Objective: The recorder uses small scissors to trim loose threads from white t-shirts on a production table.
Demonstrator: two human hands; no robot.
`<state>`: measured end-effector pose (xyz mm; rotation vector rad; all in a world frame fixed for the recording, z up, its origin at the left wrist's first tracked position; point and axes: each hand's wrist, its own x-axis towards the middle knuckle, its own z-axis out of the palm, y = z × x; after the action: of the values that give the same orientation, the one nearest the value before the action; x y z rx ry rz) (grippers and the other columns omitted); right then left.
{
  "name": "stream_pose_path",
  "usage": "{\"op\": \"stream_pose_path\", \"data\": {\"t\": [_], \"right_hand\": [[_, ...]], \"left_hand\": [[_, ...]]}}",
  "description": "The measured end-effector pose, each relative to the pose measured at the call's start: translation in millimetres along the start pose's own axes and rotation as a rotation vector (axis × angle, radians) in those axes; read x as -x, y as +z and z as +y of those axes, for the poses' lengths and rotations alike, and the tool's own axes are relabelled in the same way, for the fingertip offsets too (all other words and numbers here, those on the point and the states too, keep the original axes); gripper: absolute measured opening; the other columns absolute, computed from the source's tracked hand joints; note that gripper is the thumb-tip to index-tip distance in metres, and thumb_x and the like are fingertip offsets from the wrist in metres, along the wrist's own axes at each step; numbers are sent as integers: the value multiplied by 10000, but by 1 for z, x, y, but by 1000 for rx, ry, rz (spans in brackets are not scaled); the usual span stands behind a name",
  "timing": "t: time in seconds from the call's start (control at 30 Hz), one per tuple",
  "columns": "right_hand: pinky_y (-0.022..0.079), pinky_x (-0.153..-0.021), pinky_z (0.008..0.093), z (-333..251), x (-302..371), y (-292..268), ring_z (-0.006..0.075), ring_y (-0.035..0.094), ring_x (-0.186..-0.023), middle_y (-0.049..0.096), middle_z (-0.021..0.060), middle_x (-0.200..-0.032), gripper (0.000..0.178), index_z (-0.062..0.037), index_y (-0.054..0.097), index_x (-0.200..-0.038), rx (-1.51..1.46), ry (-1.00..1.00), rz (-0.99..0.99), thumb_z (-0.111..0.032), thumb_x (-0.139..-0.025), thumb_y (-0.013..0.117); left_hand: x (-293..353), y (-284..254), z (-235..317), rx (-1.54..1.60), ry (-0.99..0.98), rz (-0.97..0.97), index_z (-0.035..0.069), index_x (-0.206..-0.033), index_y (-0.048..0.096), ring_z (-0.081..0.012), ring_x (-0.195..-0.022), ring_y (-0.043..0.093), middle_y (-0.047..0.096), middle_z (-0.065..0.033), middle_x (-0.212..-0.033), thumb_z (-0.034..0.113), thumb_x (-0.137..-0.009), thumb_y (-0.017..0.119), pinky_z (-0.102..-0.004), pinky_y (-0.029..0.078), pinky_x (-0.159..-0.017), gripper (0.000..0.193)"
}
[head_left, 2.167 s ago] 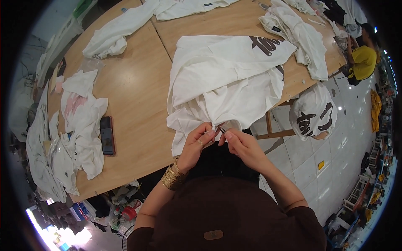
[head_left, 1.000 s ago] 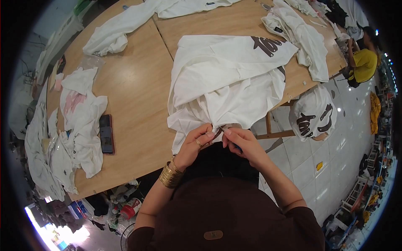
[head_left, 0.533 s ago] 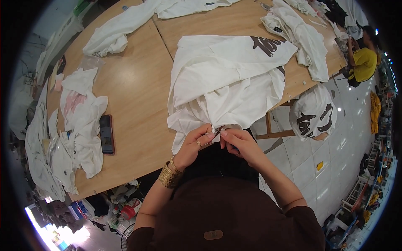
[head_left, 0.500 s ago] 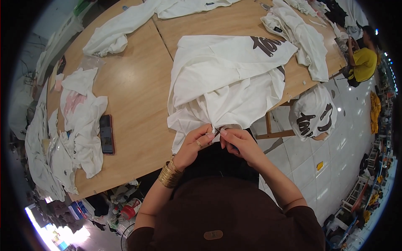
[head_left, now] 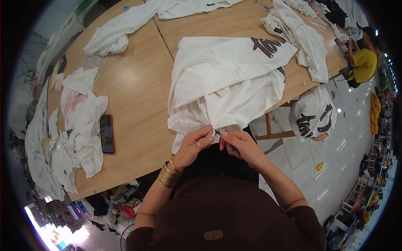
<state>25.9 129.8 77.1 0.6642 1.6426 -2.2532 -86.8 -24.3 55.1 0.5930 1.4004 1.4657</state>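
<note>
A white garment (head_left: 226,79) with dark brown lettering is spread over the near part of the table, its lower edge gathered toward me. My left hand (head_left: 193,144), with a ring and gold bangles, pinches a bit of that edge between thumb and forefinger. Close beside it, my right hand (head_left: 238,144) is closed around a small pointed tool (head_left: 217,132). Its thin dark tip points at the pinched cloth, and some blue shows inside the fist. The rest of the tool is hidden, so its exact kind cannot be made out.
On the wooden table (head_left: 134,88) lie a phone (head_left: 107,134), crumpled white pieces (head_left: 86,125) at left and more white garments (head_left: 299,42) at far right. A stool (head_left: 276,134) with a white lettered bundle (head_left: 313,113) stands right. A person in yellow (head_left: 363,62) sits beyond.
The tool's dark tip now shows more plainly between my hands, and my right hand has turned slightly. The garment has shifted barely at all.
</note>
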Motion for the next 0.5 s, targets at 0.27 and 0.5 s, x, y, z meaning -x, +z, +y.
{"op": "stream_pose_path", "data": {"t": [0.27,0.5], "right_hand": [[195,-388,202,5,-8,3,31,278,-415,344,-50,-472,419,-46,553,-708,-3,4,8,-388,-923,445],[187,-393,194,7,-10,-2,24,281,-430,383,-65,-522,353,-66,532,-687,-96,-34,227,-338,-911,502]], "left_hand": [[3,-3,8,-323,73,37,15,-769,424,-117,-645,366,369,-27,-681,159,-862,489,-265,341,-594,183],[-2,-3,-3,-295,93,-23,-7,-793,460,-134,-688,475,441,-69,-733,127,-841,513,-285,397,-649,152]]}}
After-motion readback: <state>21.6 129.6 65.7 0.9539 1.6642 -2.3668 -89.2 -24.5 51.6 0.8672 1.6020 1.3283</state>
